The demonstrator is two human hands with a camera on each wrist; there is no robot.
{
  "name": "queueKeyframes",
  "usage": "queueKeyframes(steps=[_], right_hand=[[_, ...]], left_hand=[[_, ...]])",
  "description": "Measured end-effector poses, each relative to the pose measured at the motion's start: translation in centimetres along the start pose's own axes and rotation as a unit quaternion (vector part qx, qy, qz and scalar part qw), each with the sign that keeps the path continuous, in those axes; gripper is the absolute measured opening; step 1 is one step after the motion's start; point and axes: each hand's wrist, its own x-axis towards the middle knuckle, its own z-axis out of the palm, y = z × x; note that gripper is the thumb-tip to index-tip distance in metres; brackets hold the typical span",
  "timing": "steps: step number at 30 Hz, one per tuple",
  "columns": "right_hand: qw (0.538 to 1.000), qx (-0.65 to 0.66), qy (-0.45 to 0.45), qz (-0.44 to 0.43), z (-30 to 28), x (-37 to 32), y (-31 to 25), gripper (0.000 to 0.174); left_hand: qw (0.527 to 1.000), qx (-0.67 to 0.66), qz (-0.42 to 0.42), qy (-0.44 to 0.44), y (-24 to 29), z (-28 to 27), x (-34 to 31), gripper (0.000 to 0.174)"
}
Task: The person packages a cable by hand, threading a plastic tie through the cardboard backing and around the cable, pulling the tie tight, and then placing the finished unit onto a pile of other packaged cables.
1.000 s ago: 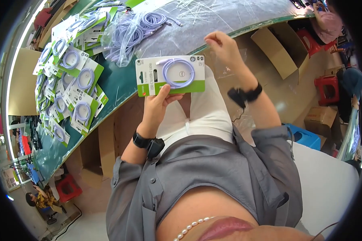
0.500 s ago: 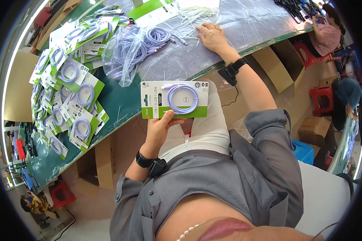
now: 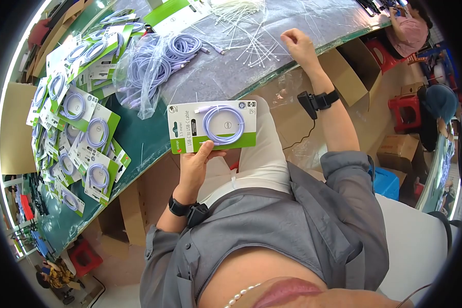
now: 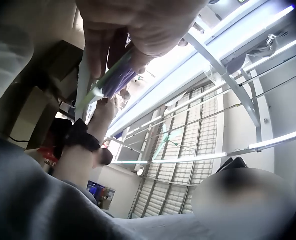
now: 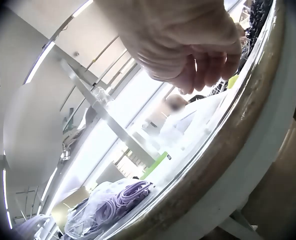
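My left hand (image 3: 194, 167) grips the lower edge of a carded USB-C cable (image 3: 179, 123), thumb in front and fingers behind. The lilac cable (image 3: 207, 129) is coiled on the white and green card, which faces up toward the head camera. From below, the left wrist view shows the left hand (image 4: 143, 25) around the card's edge. Over the table's front edge, my right hand (image 3: 302, 50) has curled fingers, with nothing visible between them. The right wrist view shows these fingers (image 5: 200, 67) bent toward the palm. Nearby lie scattered white cable ties (image 3: 256, 54).
A pile of carded cables (image 3: 74, 105) covers the table's left side. Beside it lies a clear plastic bag of lilac cables (image 3: 149, 66). Another green and white card (image 3: 177, 15) lies behind. An open cardboard box (image 3: 351, 72) stands below the table edge at right.
My right hand came down onto the cable ties, then drew back rightward with fingers curled. More ties now lie spread near the edge. The left hand keeps its grip on the carded cable.
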Motion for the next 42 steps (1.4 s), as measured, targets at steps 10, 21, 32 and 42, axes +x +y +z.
queueKeyframes(steps=[10,21,32,42], right_hand=[[0.953,-0.29,-0.04,0.07,5.3,4.7,-2.0,0.042],[0.971,-0.033,-0.201,0.128,5.8,8.6,-0.9,0.036],[0.969,0.208,-0.127,-0.041,0.9,-9.1,-12.6,0.014],[0.963,0.038,0.06,-0.259,0.9,-15.6,-15.1,0.014]], left_hand=[[1.0,0.024,-0.001,-0.003,-1.0,0.4,-0.2,0.026],[0.999,0.035,0.04,0.005,-1.2,-0.7,0.0,0.023],[0.927,-0.371,-0.002,-0.048,2.7,3.3,3.7,0.035],[0.786,-0.594,-0.13,-0.11,2.5,5.2,3.2,0.032]])
